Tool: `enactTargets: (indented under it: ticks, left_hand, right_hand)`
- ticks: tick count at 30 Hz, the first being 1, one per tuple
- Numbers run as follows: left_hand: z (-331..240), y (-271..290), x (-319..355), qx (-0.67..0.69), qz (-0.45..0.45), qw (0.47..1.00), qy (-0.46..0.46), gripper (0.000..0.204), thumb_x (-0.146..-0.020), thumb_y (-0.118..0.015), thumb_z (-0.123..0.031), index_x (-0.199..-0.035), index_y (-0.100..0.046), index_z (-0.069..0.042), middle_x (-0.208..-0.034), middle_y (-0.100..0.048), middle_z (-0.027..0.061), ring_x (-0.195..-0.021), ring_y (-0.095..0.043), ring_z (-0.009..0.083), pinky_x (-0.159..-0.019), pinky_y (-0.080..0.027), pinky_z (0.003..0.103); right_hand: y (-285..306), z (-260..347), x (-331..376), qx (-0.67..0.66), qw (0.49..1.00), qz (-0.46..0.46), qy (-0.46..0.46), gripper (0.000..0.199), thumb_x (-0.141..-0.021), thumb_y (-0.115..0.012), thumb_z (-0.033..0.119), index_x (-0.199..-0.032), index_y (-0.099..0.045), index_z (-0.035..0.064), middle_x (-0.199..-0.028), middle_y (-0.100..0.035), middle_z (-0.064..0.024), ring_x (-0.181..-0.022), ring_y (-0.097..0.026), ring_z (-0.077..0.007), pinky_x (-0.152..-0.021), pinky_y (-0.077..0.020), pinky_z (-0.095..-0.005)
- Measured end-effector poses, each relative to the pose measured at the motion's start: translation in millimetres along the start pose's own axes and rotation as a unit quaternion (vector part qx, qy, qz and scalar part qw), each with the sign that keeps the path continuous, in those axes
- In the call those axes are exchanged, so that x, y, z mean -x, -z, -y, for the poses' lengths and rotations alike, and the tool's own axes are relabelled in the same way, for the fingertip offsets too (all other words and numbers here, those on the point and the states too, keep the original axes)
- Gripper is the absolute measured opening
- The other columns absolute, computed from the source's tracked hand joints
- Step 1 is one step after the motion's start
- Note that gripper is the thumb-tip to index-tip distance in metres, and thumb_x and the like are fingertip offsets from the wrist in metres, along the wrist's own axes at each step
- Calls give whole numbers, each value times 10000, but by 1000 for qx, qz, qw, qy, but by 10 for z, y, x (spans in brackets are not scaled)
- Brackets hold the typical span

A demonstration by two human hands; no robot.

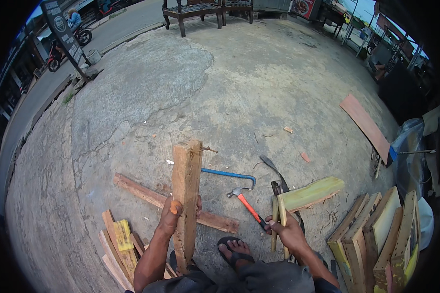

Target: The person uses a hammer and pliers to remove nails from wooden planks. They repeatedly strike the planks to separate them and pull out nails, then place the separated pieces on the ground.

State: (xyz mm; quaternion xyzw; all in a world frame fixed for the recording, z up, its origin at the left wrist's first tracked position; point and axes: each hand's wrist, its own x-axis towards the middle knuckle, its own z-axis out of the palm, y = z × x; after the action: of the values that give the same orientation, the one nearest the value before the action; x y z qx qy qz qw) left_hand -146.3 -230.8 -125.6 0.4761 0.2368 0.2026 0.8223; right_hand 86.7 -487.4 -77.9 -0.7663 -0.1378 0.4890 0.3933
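Spreading across most of the frame, the cracked concrete ground [259, 88] carries a row of boards [376, 229] leaning at lower right and a long plank [156, 199] lying at centre left; a thick wooden post [186, 195] stands nearly upright at centre, a bent nail [208, 149] jutting from its top. The left hand [170, 215] is wrapped around the post's middle; the right hand [289, 232], at lower centre right, is closed on the dark end of an orange-handled hammer [245, 201] whose head rests on the ground just below a blue crowbar [228, 174].
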Motion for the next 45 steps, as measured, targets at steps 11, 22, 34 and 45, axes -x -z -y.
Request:
enactTargets:
  ticks: [11, 22, 34, 45]
  left_hand:
    - [-324, -178, 225, -195, -38, 980, -7, 887, -751, -727, -827, -1099, -632, -17, -911, -633, 42, -810, -633, 144, -715, -531, 318]
    - [-9, -39, 120, -278, -88, 953, -88, 779, -853, -689, -723, -1196, -595, -30, -903, -598, 15, -793, -578, 115, -711, -477, 293]
    - [202, -520, 26, -131, -107, 984, -62, 1076, -901, -748, -572, -1596, -249, 80, -1449, -532, 224, -1350, -519, 296, -1153, -388, 409]
    - [-182, -366, 60, -259, -96, 954, -117, 1071, -880, -767, -583, -1587, -301, 72, -1506, -512, 255, -1393, -505, 308, -1164, -383, 400]
  right_hand:
    - [-216, 1233, -255, 368, 867, 107, 319, 604, -1016, -587, 137, -1543, -347, -31, -1295, -558, -304, -1200, -589, -488, -997, -475, -544]
    - [-519, 1291, -316, 272, 932, 117, 210, 354, -1039, -576, 198, -1289, -450, -19, -862, -673, -290, -830, -695, -475, -727, -502, -534]
    - [-977, 987, -333, 152, 967, 36, 202, 440, -1023, -590, 187, -1402, -467, -2, -1001, -700, -279, -906, -721, -428, -809, -539, -476]
    - [-821, 887, -557, 168, 945, 58, 275, 488, -1042, -595, 269, -1438, -445, 27, -923, -697, -307, -889, -716, -460, -781, -515, -510]
